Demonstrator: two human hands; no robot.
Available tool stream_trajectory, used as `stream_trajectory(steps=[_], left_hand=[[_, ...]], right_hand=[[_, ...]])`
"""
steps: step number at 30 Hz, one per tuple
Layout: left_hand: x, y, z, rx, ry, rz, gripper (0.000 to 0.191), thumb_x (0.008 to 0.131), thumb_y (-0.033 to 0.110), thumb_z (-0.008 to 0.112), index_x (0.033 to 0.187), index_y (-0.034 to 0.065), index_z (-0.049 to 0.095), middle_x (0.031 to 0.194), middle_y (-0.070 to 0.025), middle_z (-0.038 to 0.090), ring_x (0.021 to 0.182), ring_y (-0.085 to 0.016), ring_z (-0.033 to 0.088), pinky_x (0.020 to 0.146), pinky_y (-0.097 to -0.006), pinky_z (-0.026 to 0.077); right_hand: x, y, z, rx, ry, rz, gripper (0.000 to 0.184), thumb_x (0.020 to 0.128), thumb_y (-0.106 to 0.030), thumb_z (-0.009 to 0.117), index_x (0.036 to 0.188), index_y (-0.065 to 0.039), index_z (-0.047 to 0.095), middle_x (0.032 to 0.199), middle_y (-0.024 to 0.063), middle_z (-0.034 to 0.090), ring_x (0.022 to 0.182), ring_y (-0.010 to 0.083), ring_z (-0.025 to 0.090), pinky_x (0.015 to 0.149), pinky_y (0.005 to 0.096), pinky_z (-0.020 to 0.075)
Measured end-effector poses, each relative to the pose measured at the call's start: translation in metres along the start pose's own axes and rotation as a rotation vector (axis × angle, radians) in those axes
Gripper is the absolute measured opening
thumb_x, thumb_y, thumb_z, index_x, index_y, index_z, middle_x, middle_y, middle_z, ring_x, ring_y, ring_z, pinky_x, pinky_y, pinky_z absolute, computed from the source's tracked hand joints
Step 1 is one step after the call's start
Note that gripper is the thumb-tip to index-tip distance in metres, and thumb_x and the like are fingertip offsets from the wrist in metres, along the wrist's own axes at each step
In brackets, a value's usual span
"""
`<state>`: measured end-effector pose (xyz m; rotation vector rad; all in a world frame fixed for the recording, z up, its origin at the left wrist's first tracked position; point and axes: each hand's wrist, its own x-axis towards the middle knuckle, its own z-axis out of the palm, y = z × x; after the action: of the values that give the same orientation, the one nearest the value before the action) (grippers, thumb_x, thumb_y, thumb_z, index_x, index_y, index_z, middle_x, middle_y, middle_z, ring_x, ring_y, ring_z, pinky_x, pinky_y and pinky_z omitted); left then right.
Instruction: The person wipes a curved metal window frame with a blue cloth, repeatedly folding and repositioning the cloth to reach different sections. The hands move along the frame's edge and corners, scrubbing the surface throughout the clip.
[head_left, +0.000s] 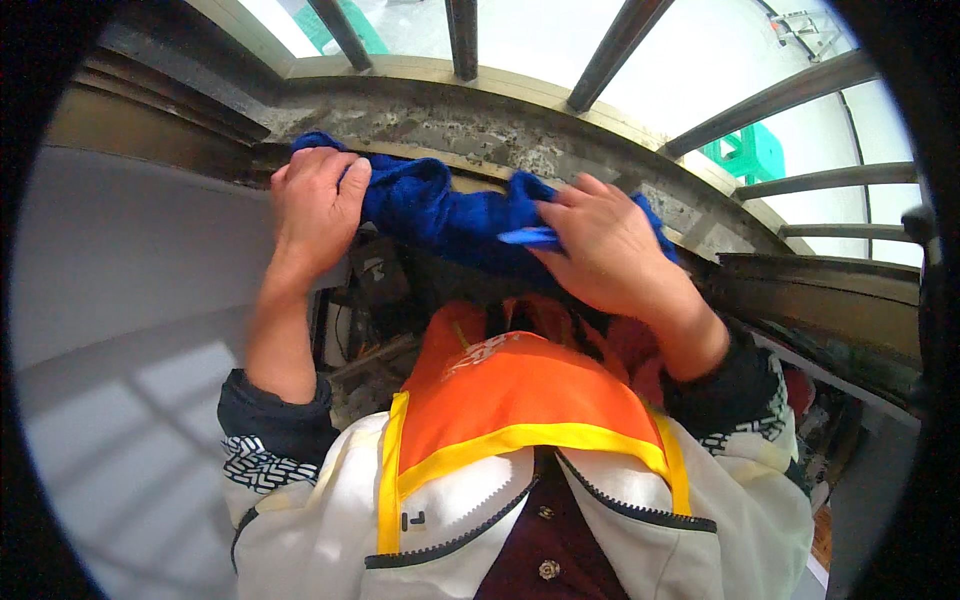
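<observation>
A dark blue cloth (465, 221) lies bunched along the window frame's lower track, stretched between both hands. My left hand (322, 195) grips its left end, thumb and fingers folded over the fabric. Farther right, my right hand (600, 232) presses on the cloth's other end, with a bright blue flat piece (531, 238) sticking out under the thumb side; what that piece is cannot be told. The right fingers are slightly blurred. Beyond the cloth runs a stained, dirty sill (480, 135).
Metal bars (463, 37) rise from the outer frame (525, 94). Outside are a green plastic stool (757, 154) and another green object (341, 30). A white wall (135, 247) stands at the left, and a sliding-window frame (817, 292) at the right. Dark clutter (375, 277) sits below the cloth.
</observation>
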<state>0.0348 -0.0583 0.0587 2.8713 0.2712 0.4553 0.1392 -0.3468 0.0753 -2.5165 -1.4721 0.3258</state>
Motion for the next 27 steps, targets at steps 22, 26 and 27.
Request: stream_trajectory(steps=[22,26,27], left_hand=[[-0.051,-0.039,-0.025,-1.400,-0.454,-0.190,0.079,0.068,0.005,0.056,0.144,0.0012,0.034,0.115,-0.0051,0.058,0.104,-0.014,0.056,0.091,-0.0275,0.046],[-0.109,-0.089,0.018,0.040,-0.663,-0.433,0.042,0.083,0.006,0.053,0.125,0.0076,0.048,0.112,-0.0077,0.057,0.099,-0.015,0.055,0.088,-0.0275,0.044],[-0.117,-0.102,0.017,-0.144,-0.418,-0.430,0.039,0.084,0.006,0.053,0.123,0.0075,0.049,0.109,-0.0075,0.057,0.098,-0.016,0.054,0.088,-0.0275,0.044]], right_hand=[[0.069,-0.070,0.058,0.598,0.142,-0.467,0.015,0.082,-0.021,0.064,0.082,-0.006,0.066,0.087,0.0174,0.065,0.089,0.0360,0.061,0.079,0.0435,0.0508],[0.046,-0.084,0.080,0.060,-0.089,-0.365,0.016,0.073,-0.015,0.066,0.087,-0.007,0.064,0.087,0.0090,0.063,0.090,0.0292,0.061,0.078,0.0365,0.0528],[0.041,-0.082,0.081,0.159,-0.040,-0.347,0.016,0.073,-0.014,0.066,0.087,-0.008,0.065,0.086,0.0100,0.063,0.089,0.0302,0.061,0.079,0.0376,0.0525]])
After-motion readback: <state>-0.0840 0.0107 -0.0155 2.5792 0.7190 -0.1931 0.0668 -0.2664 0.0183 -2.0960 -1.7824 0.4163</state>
